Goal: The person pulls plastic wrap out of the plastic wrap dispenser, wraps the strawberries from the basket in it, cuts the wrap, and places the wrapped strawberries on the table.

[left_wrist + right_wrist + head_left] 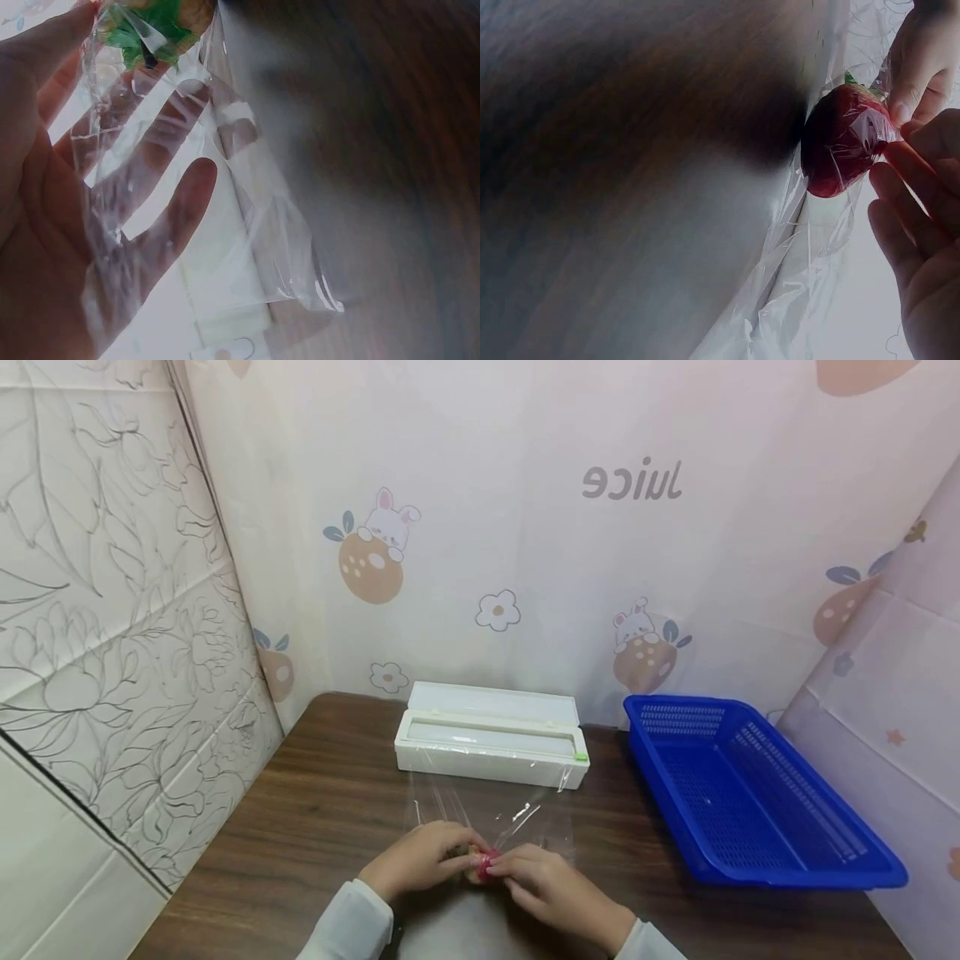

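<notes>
A red strawberry (844,139) with green leaves (150,34) is covered in clear plastic wrap (517,814), low in the middle of the head view. The sheet runs back from it to a white wrap dispenser (491,760). My left hand (431,856) is at the strawberry's left side and pinches the film there with thumb and forefinger; its other fingers are spread behind the wrap in the left wrist view. From the right, my right hand (551,885) pinches gathered film against the strawberry between thumb and fingertips. The hands nearly meet.
The dispenser's lid (495,702) stands raised near the wall. A blue plastic basket (675,810) sits on the right of the dark wooden table (277,827). Patterned panels (112,610) close off the left side and the back.
</notes>
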Demonstrator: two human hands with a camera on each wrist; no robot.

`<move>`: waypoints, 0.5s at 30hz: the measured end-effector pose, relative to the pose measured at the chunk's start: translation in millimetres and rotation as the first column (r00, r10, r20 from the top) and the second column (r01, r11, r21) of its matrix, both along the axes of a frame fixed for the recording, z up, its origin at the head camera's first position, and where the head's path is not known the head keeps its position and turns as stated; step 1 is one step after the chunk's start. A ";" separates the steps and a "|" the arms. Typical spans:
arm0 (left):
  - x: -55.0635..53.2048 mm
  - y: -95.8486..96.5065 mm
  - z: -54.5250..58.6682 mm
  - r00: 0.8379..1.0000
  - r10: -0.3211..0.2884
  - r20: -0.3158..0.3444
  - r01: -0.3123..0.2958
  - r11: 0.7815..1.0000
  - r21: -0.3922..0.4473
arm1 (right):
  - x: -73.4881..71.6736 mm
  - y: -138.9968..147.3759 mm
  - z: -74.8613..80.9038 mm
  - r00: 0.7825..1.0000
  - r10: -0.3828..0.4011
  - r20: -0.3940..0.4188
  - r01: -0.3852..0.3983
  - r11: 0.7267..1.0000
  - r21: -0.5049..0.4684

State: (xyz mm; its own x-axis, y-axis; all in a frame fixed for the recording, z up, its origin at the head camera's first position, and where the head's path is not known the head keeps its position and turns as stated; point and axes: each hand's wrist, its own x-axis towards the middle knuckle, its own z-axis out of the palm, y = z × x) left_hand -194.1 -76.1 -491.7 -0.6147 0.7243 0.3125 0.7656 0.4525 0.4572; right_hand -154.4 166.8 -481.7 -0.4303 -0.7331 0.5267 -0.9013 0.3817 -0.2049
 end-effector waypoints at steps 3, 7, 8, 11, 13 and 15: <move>-0.3 -0.1 -1.1 1.000 -0.017 -0.004 0.017 1.000 0.017 | 0.2 -1.3 -2.8 0.999 -0.036 0.026 0.035 0.999 0.012; -0.9 -1.2 -3.0 0.999 -0.038 0.007 0.038 0.998 0.043 | 0.7 -3.0 -3.6 0.994 -0.085 0.070 0.083 0.996 0.030; -1.1 -1.5 -3.5 0.999 -0.045 0.018 0.044 0.998 0.049 | 1.0 -3.5 -3.7 0.992 -0.095 0.080 0.093 0.995 0.033; -2.0 -2.5 -4.3 0.996 -0.064 0.057 0.061 0.996 0.061 | 1.4 -4.4 -4.2 0.986 -0.110 0.123 0.106 0.994 0.036; -2.4 -3.6 -4.4 0.994 -0.060 0.088 0.054 0.997 0.062 | 0.9 -4.7 -5.2 0.984 -0.110 0.141 0.108 0.994 0.024; -2.6 -5.0 -4.2 0.993 -0.045 0.111 0.039 0.998 0.058 | 0.1 -5.2 -6.0 0.981 -0.113 0.158 0.113 0.994 0.010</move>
State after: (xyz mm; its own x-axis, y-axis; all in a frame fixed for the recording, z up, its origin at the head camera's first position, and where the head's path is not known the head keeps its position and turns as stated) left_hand -196.8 -81.1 -495.8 -0.6176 0.7333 0.2843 0.7260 0.3925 0.5647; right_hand -154.3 161.6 -487.6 -0.5881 -0.6757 0.4445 -0.8086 0.4795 -0.3409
